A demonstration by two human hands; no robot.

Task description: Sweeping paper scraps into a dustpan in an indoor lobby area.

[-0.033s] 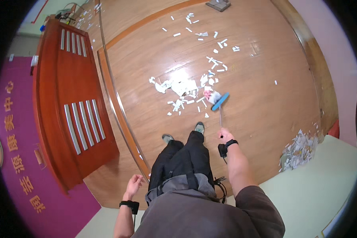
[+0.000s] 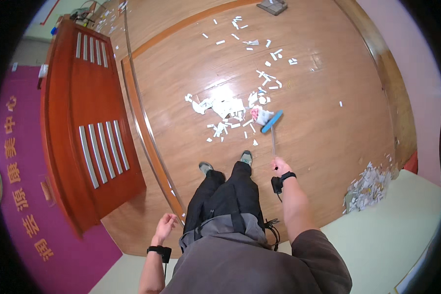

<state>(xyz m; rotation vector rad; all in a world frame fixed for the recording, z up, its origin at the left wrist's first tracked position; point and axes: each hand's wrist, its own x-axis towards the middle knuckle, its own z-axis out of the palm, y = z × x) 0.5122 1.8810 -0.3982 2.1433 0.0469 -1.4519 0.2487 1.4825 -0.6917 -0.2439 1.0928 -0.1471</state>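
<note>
My right hand (image 2: 280, 166) is closed round the thin handle of a broom (image 2: 272, 121) with a narrow blue head. The head rests slantwise on the wooden floor, in front of my right foot. Against its far left side lies a crumpled pink and white wad (image 2: 261, 115). Just left of that wad, white paper scraps (image 2: 225, 107) lie in a loose heap under a bright glare. At my left side hangs my left hand (image 2: 166, 226), holding nothing, its fingers loosely bent and partly apart.
More paper strips (image 2: 266, 76) trail across the floor (image 2: 328, 132) ahead. A larger scrap pile (image 2: 369, 188) sits by the right wall. At left stands a reddish wooden counter (image 2: 100, 122) with metal strips, beside a raised floor trim (image 2: 144, 134). A grey flat object (image 2: 272, 6) lies far ahead.
The broom head and the pink and white wad have shifted slightly forward, away from me, and my right hand has moved a little right. My left hand has barely moved.
</note>
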